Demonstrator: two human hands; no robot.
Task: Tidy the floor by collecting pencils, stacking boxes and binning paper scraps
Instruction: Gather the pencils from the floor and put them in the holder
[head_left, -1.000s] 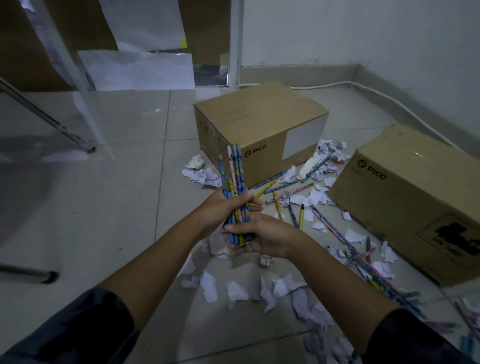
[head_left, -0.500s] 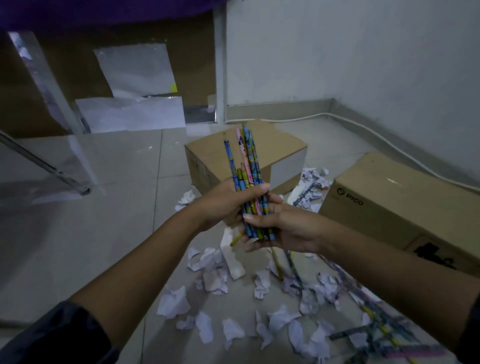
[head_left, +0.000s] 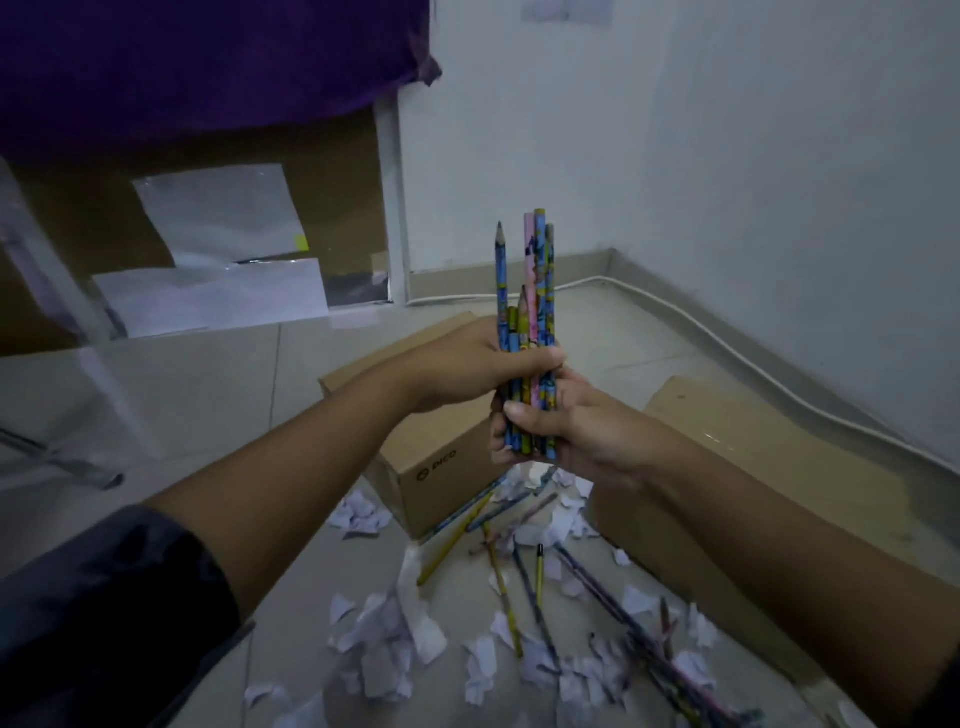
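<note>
A bundle of patterned pencils (head_left: 530, 280) stands upright in front of me, held by both hands. My left hand (head_left: 467, 364) grips its middle from the left, and my right hand (head_left: 561, 426) grips its lower end from the right. More loose pencils (head_left: 498, 577) lie scattered on the tiled floor below, among torn white paper scraps (head_left: 384, 644). A cardboard box (head_left: 431, 467) marked PICO sits behind the scraps, partly hidden by my arms. A second cardboard box (head_left: 769, 467) lies to the right.
A white wall (head_left: 727, 156) with a cable (head_left: 727, 343) along its base closes the right side. White sheets (head_left: 218, 260) lean against brown board at the back left. A purple cloth (head_left: 197, 62) hangs at the top left.
Both hands have lifted the pencil bundle higher and turned it upright. The view has tilted up, so the boxes and scraps now sit lower in the frame.
</note>
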